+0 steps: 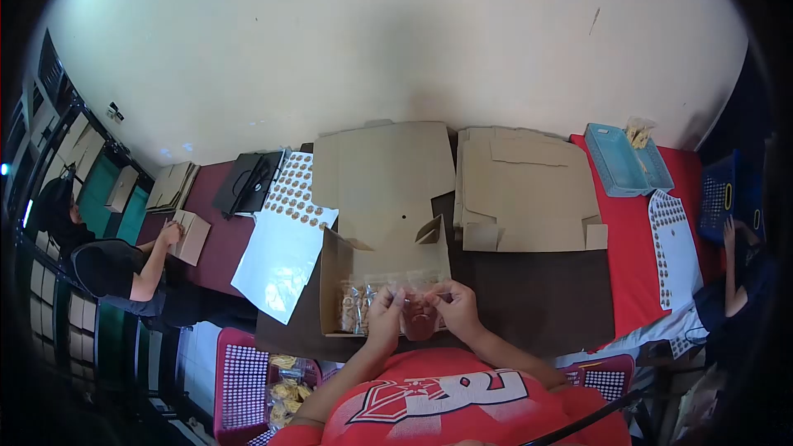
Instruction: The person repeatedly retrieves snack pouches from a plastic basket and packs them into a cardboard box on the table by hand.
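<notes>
Between my two hands, over the front of an open cardboard box [388,239], hangs a clear plastic packet [420,320] with reddish contents. The fingers of my left hand [387,314] are closed on the packet's left upper edge. At its right upper edge, my right hand [454,306] pinches the plastic. Clear packets of light brown pieces [355,310] stand inside the box, left of my left hand. The box's lid is folded back toward the wall.
Flattened cardboard [529,190] lies right of the box. Sticker sheets [289,190] and a black bag [248,184] are left. A blue tray [619,165] stands right. Below left is a pink basket [241,384]. Another person [116,268] handles a small box; someone else [743,281] is far right.
</notes>
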{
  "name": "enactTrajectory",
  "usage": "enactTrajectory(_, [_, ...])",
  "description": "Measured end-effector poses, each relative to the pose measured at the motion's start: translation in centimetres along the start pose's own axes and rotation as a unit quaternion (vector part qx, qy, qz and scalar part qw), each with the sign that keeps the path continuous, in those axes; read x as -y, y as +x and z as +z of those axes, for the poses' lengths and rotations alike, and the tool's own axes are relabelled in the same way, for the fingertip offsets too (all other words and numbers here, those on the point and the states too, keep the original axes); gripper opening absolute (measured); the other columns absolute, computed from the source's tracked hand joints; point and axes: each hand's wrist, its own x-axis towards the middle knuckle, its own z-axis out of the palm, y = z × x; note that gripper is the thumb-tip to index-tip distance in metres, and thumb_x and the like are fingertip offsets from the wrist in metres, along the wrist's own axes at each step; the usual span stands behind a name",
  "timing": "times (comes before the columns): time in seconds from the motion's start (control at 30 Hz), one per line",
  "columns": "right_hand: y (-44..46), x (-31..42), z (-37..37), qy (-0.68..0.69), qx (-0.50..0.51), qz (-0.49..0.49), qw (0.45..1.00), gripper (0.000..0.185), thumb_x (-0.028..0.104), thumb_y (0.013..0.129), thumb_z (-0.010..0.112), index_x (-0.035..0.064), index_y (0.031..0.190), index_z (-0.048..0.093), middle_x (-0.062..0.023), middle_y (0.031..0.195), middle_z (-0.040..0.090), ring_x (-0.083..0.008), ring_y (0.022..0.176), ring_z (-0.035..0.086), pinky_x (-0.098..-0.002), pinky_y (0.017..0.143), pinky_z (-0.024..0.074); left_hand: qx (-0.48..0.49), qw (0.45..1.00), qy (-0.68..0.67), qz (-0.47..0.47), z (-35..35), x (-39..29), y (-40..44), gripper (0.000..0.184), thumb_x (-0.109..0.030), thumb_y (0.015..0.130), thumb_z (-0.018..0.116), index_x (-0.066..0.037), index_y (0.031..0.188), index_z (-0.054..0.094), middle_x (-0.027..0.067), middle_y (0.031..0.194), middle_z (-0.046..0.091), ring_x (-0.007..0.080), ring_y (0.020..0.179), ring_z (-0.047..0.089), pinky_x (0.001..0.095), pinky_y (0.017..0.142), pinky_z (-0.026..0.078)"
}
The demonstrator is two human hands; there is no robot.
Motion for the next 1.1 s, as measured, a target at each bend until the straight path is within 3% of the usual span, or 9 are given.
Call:
enactTrajectory(0.3, [-0.5,-0.4,-1.0,0.014,0.062,0.001,0.998,0.023,0.018,0.095,0.054,-0.0016,0.099,0.064,-0.0066,0.086,0.066,-0.0096,0.078,0.062,-0.0238,0.072,0.0492,-0.025,0.998,-0.053,-0.037,-0.7,-1.5,0.6,0.021,-0.022,0.098,0.047,-0.002,0.101,0.054,0.0062,0.094,0.059,0.0134,0.087,0.056,0.0287,0.079,0.045])
enactTrajectory(0.37, [-0.4,-1.1,-1.0,0.072,-0.028,0.064,0.995,0.026,0.021,0.096,0.052,-0.0009,0.098,0.064,-0.0057,0.088,0.066,-0.0081,0.078,0.06,-0.0222,0.07,0.0478,-0.066,0.932,0.306,0.182,-1.3,-0.9,1.0,0.022,-0.019,0.092,0.056,0.0,0.104,0.052,0.013,0.102,0.058,0.0207,0.098,0.058,0.0301,0.085,0.044])
enactTrajectory(0.43, [-0.3,0.2,-0.8,0.076,-0.041,0.056,0.995,0.026,0.022,0.095,0.052,-0.0009,0.099,0.063,-0.0044,0.088,0.065,-0.0075,0.077,0.059,-0.0217,0.069,0.0473,-0.117,0.908,0.333,0.226,-0.7,-1.9,0.6,0.032,-0.017,0.087,0.061,0.001,0.111,0.049,0.0168,0.11,0.053,0.0245,0.104,0.054,0.0319,0.088,0.042])
enactTrajectory(0.5, [-0.7,1.2,-0.2,0.079,-0.06,0.052,0.994,0.026,0.023,0.095,0.053,-0.0008,0.099,0.063,-0.0031,0.088,0.064,-0.0068,0.077,0.058,-0.0213,0.069,0.0469,0.047,0.927,0.335,0.159,0.4,-3.1,-0.4,0.039,-0.018,0.086,0.063,0.001,0.117,0.048,0.0179,0.116,0.052,0.0274,0.105,0.054,0.0339,0.09,0.042])
enactTrajectory(0.63, [-1.2,1.1,1.3,0.04,-0.019,-0.008,0.999,0.028,0.027,0.093,0.058,0.0004,0.101,0.061,-0.0021,0.09,0.06,-0.0083,0.075,0.057,-0.0226,0.07,0.0481,0.121,0.901,0.365,0.201,0.8,-3.4,-0.7,0.047,-0.017,0.085,0.065,0.0,0.124,0.045,0.0159,0.127,0.047,0.0249,0.118,0.048,0.0346,0.099,0.037])
enactTrajectory(0.77, [-0.6,-0.2,1.9,-0.021,0.01,-0.085,0.996,0.022,0.017,0.089,0.061,-0.0023,0.1,0.06,-0.0108,0.105,0.059,-0.015,0.094,0.058,-0.0261,0.077,0.0472,0.059,0.951,0.268,0.14,0.0,-1.9,-1.0,0.036,-0.022,0.088,0.061,-0.002,0.117,0.053,0.0156,0.119,0.055,0.0297,0.112,0.053,0.0367,0.093,0.042])
enactTrajectory(0.87, [-0.1,0.1,2.5,-0.007,-0.004,-0.026,1.0,0.018,0.011,0.082,0.068,-0.0013,0.091,0.059,-0.0103,0.095,0.058,-0.0161,0.09,0.057,-0.0266,0.077,0.0457,0.071,0.949,0.28,0.124,-0.3,-2.5,-1.2,0.026,-0.018,0.091,0.055,-0.001,0.11,0.058,0.0152,0.112,0.06,0.0287,0.107,0.055,0.0363,0.091,0.043])
enactTrajectory(0.93, [0.6,1.1,3.5,-0.001,-0.135,-0.11,0.985,0.02,0.007,0.077,0.073,-0.0002,0.087,0.057,-0.0086,0.09,0.056,-0.015,0.084,0.056,-0.026,0.072,0.0448,0.051,0.91,0.327,0.249,-0.5,-2.9,-1.0,0.02,-0.015,0.093,0.052,-0.001,0.103,0.062,0.0151,0.102,0.063,0.0279,0.097,0.058,0.0364,0.084,0.046])
enactTrajectory(1.1, [1.0,1.0,2.0,-0.124,-0.075,-0.09,0.985,0.019,0.011,0.078,0.072,0.0016,0.083,0.057,-0.0039,0.078,0.055,-0.0122,0.069,0.052,-0.025,0.063,0.0421,-0.005,0.868,0.399,0.295,-2.1,-2.2,-0.5,0.014,-0.012,0.09,0.055,-0.001,0.095,0.062,0.0138,0.088,0.063,0.0282,0.082,0.06,0.0381,0.073,0.046])
